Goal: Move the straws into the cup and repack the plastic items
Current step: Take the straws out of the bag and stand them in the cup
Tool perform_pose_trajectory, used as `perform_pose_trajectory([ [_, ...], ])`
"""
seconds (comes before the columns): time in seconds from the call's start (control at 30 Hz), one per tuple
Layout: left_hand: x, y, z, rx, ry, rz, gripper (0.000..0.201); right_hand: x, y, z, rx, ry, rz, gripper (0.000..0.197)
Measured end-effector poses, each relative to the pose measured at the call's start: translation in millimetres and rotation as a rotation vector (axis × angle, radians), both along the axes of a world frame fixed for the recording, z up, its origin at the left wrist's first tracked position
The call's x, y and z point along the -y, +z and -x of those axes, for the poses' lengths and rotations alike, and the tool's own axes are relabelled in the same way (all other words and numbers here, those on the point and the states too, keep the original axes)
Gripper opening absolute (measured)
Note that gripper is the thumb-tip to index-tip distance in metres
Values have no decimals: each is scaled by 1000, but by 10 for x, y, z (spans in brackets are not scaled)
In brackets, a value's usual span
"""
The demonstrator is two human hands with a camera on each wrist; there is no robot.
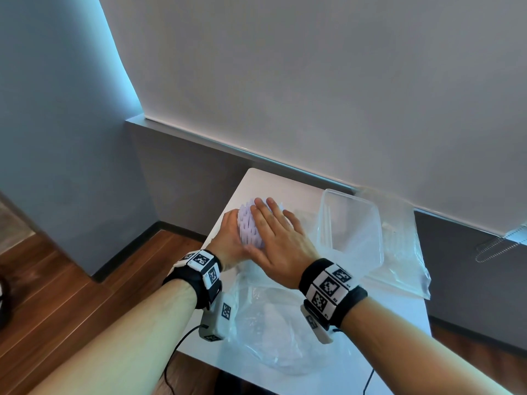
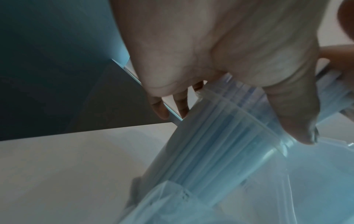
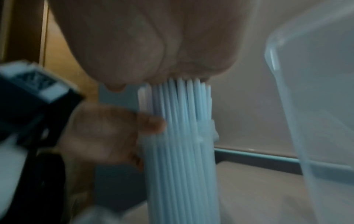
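A bundle of pale straws (image 1: 251, 226) stands upright at the far left of the white table (image 1: 265, 181). My left hand (image 1: 228, 238) grips the bundle from the left, its thumb (image 3: 151, 124) pressed against the straws (image 3: 182, 136). In the left wrist view the straws (image 2: 210, 144) run inside clear ribbed plastic that looks like a cup, with my thumb (image 2: 295, 115) across its rim. My right hand (image 1: 273, 232) lies flat on the straw tops, fingers straight, and its palm (image 3: 153, 37) touches their ends.
A clear rectangular plastic container (image 1: 350, 223) stands tilted just right of the hands. A crumpled clear bag (image 1: 271, 323) lies near the table's front edge under my wrists. Another clear bag (image 1: 405, 252) lies under and behind the container. Wooden floor lies to the left.
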State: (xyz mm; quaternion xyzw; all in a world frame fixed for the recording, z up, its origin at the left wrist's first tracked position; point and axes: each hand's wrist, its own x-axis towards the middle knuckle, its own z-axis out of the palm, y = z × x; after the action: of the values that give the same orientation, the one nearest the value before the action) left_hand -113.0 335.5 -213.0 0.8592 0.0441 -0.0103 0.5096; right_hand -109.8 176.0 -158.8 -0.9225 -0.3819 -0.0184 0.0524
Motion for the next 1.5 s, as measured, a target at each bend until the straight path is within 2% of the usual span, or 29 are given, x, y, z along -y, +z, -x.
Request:
perform_pose_trajectory([
  [0.03, 0, -16, -9, 4, -12, 40, 98, 9, 56, -26, -31, 5, 19, 79],
  [0.1, -20, -65, 5, -5, -31, 186, 106, -4, 214, -110, -46, -11, -15, 70],
  [0.2, -30, -118, 38, -21, 9, 257, 116, -137, 354, -221, 24, -196, -219, 47],
  [0.23, -30, -112, 40, -19, 4, 267, 117, -215, 345, -235, -9, -270, -228, 45],
  [0.3, -8, -74, 29, 23, -54, 267, 117, -382, 265, -248, -143, -343, -153, 57],
  [0.37, 40, 5, 28, 90, -117, 199, 102, -510, 168, -258, -187, -301, -100, 60],
  [0.43, 64, 31, 21, 128, -132, 86, 85, -542, 140, -303, -135, -156, -80, 48],
  [0.5, 21, -16, 33, 102, -124, 101, 83, -487, 158, -379, -106, 1, -85, 35],
  [0.57, -23, -64, 66, 19, -71, 190, 90, -409, 182, -477, -125, 57, -92, 31],
  [0.63, -48, -113, 54, -9, -34, 191, 100, -401, 200, -520, -164, -19, -75, 33],
  [0.7, -49, -123, 51, -37, -31, 198, 110, -462, 228, -489, -237, -181, -75, 37],
  [0.8, -56, -127, 55, -57, -25, 195, 119, -483, 287, -446, -337, -383, -235, 45],
  [0.83, -59, -124, 57, -62, -21, 191, 122, -438, 300, -452, -283, -361, -242, 46],
  [0.9, -52, -126, 58, -47, -32, 205, 120, -306, 289, -460, -169, -204, -213, 46],
  [0.97, -31, -129, 53, -41, -30, 223, 116, -197, 187, -438, -153, -60, -164, 49],
  [1.1, -18, -120, 63, -69, -4, 158, 129, -216, 60, -348, -158, -135, -189, 53],
  [1.17, -28, -104, 91, -73, -19, 178, 125, -247, 145, -319, -207, -162, -218, 54],
  [1.23, -9, -109, 89, -61, -49, 187, 119, -242, 228, -244, -101, -118, -251, 56],
  [1.33, -9, -157, 52, -20, -61, 108, 106, -226, 136, -118, 1, -5, -91, 53],
  [1.43, -23, -161, 67, -62, -29, 173, 121, -162, -21, -112, 51, 3, 62, 54],
  [1.5, -31, -149, 97, -72, -20, 180, 126, -101, -30, -142, 58, 40, 81, 64],
])
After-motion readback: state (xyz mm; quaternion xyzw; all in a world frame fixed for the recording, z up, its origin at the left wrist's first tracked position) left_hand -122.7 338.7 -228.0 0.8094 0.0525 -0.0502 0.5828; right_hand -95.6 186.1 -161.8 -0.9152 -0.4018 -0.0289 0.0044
